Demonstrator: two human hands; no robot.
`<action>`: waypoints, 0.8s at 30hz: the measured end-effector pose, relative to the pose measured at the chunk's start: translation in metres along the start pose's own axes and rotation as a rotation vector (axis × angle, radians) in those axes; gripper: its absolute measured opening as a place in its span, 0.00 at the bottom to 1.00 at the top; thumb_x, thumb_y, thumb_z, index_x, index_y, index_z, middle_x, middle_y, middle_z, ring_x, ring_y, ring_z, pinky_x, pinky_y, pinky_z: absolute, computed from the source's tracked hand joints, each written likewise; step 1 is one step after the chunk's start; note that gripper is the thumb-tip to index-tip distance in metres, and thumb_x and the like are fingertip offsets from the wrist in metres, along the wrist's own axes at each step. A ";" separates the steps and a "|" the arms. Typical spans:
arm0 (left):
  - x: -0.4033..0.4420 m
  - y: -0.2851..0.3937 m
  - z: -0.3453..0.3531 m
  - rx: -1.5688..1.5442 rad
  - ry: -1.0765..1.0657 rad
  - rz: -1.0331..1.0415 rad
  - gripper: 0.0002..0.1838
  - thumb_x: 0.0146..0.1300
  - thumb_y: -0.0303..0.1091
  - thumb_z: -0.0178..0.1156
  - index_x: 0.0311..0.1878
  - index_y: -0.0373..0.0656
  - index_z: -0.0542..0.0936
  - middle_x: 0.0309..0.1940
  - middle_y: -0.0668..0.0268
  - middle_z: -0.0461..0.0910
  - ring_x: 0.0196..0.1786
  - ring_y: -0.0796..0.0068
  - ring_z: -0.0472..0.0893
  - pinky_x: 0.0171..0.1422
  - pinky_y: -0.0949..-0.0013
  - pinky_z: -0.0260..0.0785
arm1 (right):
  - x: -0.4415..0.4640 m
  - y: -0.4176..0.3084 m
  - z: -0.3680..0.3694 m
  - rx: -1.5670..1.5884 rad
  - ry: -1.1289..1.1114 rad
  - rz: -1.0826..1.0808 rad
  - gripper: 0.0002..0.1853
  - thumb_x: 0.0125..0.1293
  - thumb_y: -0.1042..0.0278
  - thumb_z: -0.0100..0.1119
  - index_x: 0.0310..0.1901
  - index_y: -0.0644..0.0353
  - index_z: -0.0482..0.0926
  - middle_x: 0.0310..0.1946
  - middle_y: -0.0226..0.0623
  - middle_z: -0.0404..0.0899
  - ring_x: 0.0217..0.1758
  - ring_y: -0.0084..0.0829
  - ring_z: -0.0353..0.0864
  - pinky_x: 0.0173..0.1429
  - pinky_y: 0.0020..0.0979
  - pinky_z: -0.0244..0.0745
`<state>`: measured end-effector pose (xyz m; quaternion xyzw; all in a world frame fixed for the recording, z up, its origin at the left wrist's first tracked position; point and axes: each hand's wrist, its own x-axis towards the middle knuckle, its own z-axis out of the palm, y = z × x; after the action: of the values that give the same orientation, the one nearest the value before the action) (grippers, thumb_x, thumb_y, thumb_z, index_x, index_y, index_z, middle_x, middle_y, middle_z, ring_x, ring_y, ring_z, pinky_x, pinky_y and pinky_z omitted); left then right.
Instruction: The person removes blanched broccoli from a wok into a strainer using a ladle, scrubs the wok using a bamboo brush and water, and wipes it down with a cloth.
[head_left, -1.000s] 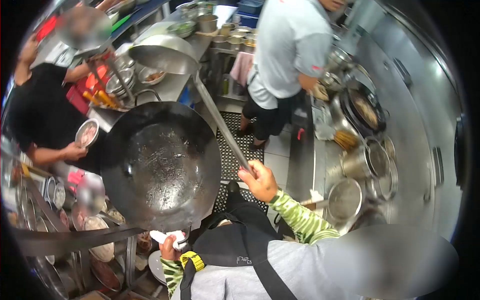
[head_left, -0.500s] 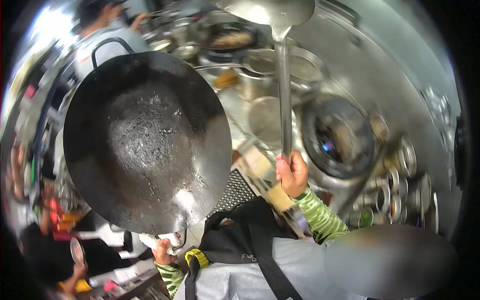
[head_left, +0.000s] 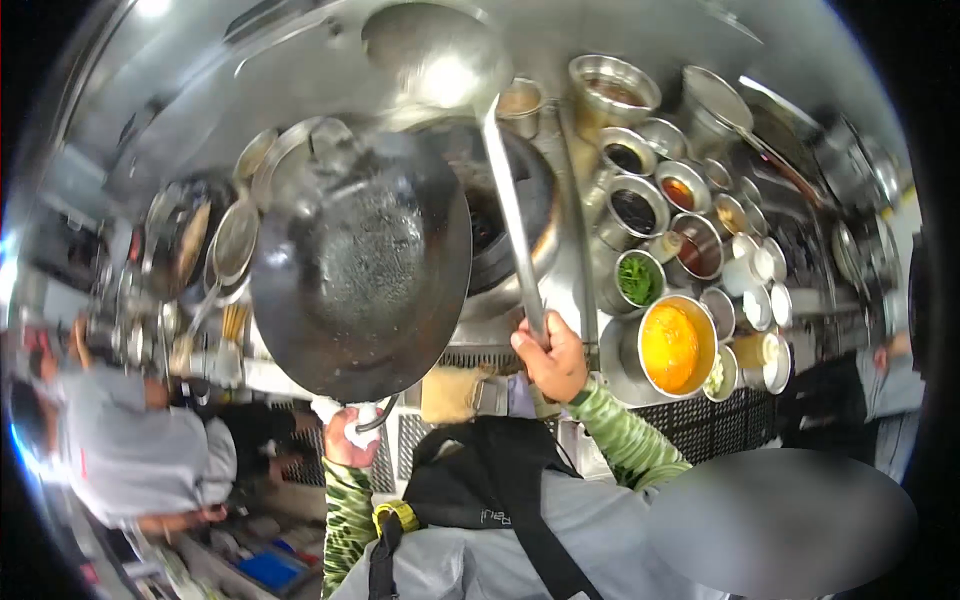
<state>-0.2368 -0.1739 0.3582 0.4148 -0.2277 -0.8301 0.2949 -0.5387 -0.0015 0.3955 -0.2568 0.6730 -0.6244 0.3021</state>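
Note:
A large dark wok (head_left: 340,320) hangs tilted in front of me, its inside wet and shiny with no food visible in it. My left hand (head_left: 350,442) is closed round the wok's near loop handle through a folded white cloth (head_left: 362,428). In my right hand (head_left: 552,358) is the handle of a long metal ladle (head_left: 512,200), its bowl pointing away at the top. Behind the wok and ladle lies a round black burner ring (head_left: 535,235), partly hidden by both.
Several metal pots of sauces and chopped greens (head_left: 638,278) stand right of the burner, with a pot of yellow-orange liquid (head_left: 676,348) nearest me. A strainer (head_left: 236,240) lies at left. One person (head_left: 135,440) stands at left; another person's arm (head_left: 890,365) shows at far right.
My view has swung to the right, bringing the sauce pots into sight. The wok is now nearer the burner and tilted more. Both hands keep their holds.

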 end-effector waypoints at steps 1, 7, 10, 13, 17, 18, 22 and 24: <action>0.018 0.002 0.008 -0.001 -0.046 -0.027 0.13 0.57 0.34 0.58 0.42 0.36 0.78 0.32 0.57 0.83 0.32 0.66 0.83 0.32 0.68 0.77 | -0.007 -0.002 -0.005 -0.064 0.051 -0.014 0.10 0.64 0.68 0.63 0.40 0.62 0.74 0.23 0.22 0.72 0.25 0.10 0.67 0.29 0.19 0.64; 0.105 0.001 0.047 0.163 -0.199 -0.106 0.13 0.58 0.35 0.58 0.45 0.41 0.78 0.37 0.63 0.83 0.37 0.66 0.83 0.33 0.63 0.76 | -0.037 0.032 -0.018 -0.215 0.241 0.003 0.12 0.63 0.66 0.63 0.42 0.65 0.75 0.24 0.28 0.78 0.27 0.19 0.75 0.32 0.24 0.71; 0.140 0.009 0.055 0.237 -0.285 -0.117 0.13 0.57 0.34 0.58 0.44 0.41 0.78 0.37 0.63 0.83 0.37 0.65 0.83 0.36 0.61 0.76 | -0.009 0.018 -0.018 -0.037 0.258 0.087 0.10 0.63 0.70 0.61 0.43 0.63 0.75 0.24 0.27 0.75 0.23 0.15 0.71 0.26 0.21 0.66; 0.160 -0.002 0.074 0.256 -0.217 -0.132 0.08 0.58 0.33 0.55 0.39 0.40 0.76 0.31 0.61 0.80 0.32 0.65 0.81 0.28 0.60 0.75 | 0.056 -0.040 -0.018 0.105 0.183 -0.247 0.33 0.61 0.80 0.53 0.69 0.60 0.58 0.32 0.30 0.71 0.20 0.18 0.68 0.24 0.21 0.70; 0.156 0.005 0.109 0.212 -0.151 -0.158 0.07 0.56 0.32 0.57 0.36 0.40 0.75 0.28 0.59 0.77 0.28 0.63 0.80 0.24 0.61 0.76 | 0.113 -0.050 -0.009 0.030 0.280 -0.159 0.43 0.59 0.80 0.52 0.76 0.56 0.47 0.29 0.33 0.74 0.19 0.22 0.70 0.22 0.25 0.70; 0.166 -0.004 0.106 0.223 -0.145 -0.147 0.08 0.55 0.32 0.57 0.35 0.38 0.75 0.28 0.58 0.78 0.28 0.62 0.80 0.24 0.61 0.76 | 0.135 -0.034 -0.014 -0.049 0.288 -0.137 0.43 0.58 0.80 0.52 0.76 0.57 0.47 0.27 0.33 0.74 0.18 0.22 0.70 0.21 0.26 0.69; 0.190 -0.029 0.097 0.219 -0.226 -0.183 0.10 0.57 0.35 0.60 0.37 0.40 0.77 0.31 0.59 0.79 0.30 0.64 0.81 0.22 0.63 0.75 | 0.253 -0.033 -0.056 -0.560 0.302 -0.079 0.22 0.51 0.78 0.51 0.51 0.67 0.75 0.18 0.42 0.76 0.18 0.34 0.77 0.20 0.35 0.71; 0.163 -0.012 0.110 0.221 -0.207 -0.281 0.13 0.64 0.43 0.59 0.38 0.41 0.77 0.29 0.61 0.80 0.28 0.67 0.80 0.21 0.67 0.72 | 0.284 -0.071 -0.050 -0.676 0.182 0.033 0.15 0.52 0.76 0.51 0.43 0.67 0.77 0.23 0.49 0.80 0.21 0.38 0.81 0.24 0.37 0.75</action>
<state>-0.4094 -0.2606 0.3211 0.3847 -0.2864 -0.8713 0.1037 -0.7725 -0.1787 0.4433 -0.2748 0.8700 -0.3813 0.1490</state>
